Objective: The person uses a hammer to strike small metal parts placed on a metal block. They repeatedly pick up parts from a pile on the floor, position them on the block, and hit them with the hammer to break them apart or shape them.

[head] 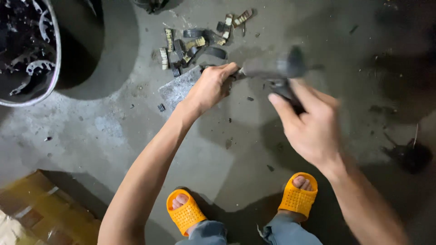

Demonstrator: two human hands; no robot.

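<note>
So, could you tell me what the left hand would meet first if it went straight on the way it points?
Probably the blurred dark tool just beyond the left hand; depth is unclear.

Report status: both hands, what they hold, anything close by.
Left hand pinching a small dark piece on the grey slab. Right hand gripping a blurred dark tool. Pile of cut belt scraps just beyond the slab; bucket far left.
</note>
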